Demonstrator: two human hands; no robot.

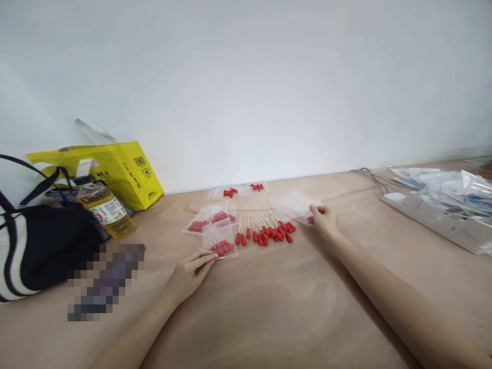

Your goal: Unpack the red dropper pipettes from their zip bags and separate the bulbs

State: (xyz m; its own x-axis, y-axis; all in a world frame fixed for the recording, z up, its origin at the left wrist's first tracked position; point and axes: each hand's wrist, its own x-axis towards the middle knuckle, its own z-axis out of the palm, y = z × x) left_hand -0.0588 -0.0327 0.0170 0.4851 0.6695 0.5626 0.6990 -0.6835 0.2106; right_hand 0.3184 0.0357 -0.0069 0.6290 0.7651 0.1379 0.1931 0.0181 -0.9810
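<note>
My left hand [195,269] is closed on the lower left corner of a small clear zip bag [212,236], which holds several droppers with red bulbs [223,247]. Under and behind it lie more filled bags [209,224]. Between my hands is a loose pile of red-bulbed droppers [272,233], their thin clear stems pointing toward the wall. At the right, my right hand [324,220] pinches the edge of a clear plastic bag [292,204]; no red bulbs show in it. Farther back, two groups of red bulbs [230,192] lie in clear bags near the wall.
To the left stand a yellow bag [142,177], an oil bottle [109,210] and a black bag [49,251], with a blurred-out dark object [105,284] in front. A white power strip [434,220], cables and plastic packets [453,189] lie to the right.
</note>
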